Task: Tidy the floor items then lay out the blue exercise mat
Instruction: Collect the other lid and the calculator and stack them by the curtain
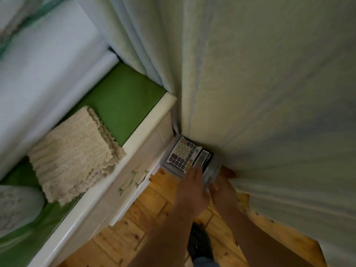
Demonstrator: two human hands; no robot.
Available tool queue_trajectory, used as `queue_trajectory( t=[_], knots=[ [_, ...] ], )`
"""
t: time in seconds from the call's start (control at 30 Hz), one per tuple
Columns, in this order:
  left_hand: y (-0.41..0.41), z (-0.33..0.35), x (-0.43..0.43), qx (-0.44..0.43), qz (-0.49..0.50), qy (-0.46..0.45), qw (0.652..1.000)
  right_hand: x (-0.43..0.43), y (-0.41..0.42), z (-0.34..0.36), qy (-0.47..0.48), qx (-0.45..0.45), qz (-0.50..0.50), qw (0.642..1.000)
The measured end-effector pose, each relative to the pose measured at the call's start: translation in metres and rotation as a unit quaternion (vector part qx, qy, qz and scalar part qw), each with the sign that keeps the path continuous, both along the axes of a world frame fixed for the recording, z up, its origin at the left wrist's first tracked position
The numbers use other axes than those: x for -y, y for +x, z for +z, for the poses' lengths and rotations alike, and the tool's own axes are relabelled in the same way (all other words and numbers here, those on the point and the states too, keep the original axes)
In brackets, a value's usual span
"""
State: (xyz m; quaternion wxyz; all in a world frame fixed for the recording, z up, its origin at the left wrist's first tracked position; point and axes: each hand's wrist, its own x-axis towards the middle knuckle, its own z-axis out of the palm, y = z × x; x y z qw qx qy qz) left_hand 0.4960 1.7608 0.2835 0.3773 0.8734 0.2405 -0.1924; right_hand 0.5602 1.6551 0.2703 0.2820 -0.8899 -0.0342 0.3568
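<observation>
So the calculator (184, 153) is wedged in the corner just ahead of the hands, sat on what looks like a clear plastic box (211, 171) and tucked against the curtain (250, 93) hem, which is probably why both hands are being used to get it out. The left hand (190, 187) is laid over the near edge of the calculator with fingers stretched onto the keys, so it's likely being steadied from the top, not really gripped. The right hand (221, 189) is pushed in at the box's near right side, half hidden by the curtain, and whether anything is clamped there can't be told, too blurry. The hands are kept close together with only the box corner between them. Off to the left of the hands a white bed frame (150, 128) is seen, with a folded knitted blanket (73, 153) on the green mattress (119, 105), well apart from the grab. Wooden floor (134, 237) is under the wrists. The blue exercise mat isn't in view anywhere, so the tidying part is judged to be the step in hand and the mat not yet laid out
</observation>
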Motion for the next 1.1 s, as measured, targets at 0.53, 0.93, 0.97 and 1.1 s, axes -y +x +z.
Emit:
queue_trajectory(
  t=[0.53,0.93,0.97,1.1],
  knots=[
    [-0.073,-0.023,0.150,-0.201,-0.245,-0.058,0.947,0.239,-0.142,-0.033,-0.187,-0.104,-0.212,0.954],
    [0.001,-0.293,0.251,0.015,-0.564,0.129,0.815,0.296,-0.110,-0.285,-0.241,0.058,-0.031,0.968],
    [0.008,-0.307,0.252,0.034,-0.582,0.128,0.803,0.290,-0.109,-0.298,-0.254,0.074,-0.037,0.964],
    [0.035,-0.322,0.251,0.113,-0.609,0.126,0.775,0.283,-0.092,-0.316,-0.272,0.158,-0.013,0.949]
  ],
)
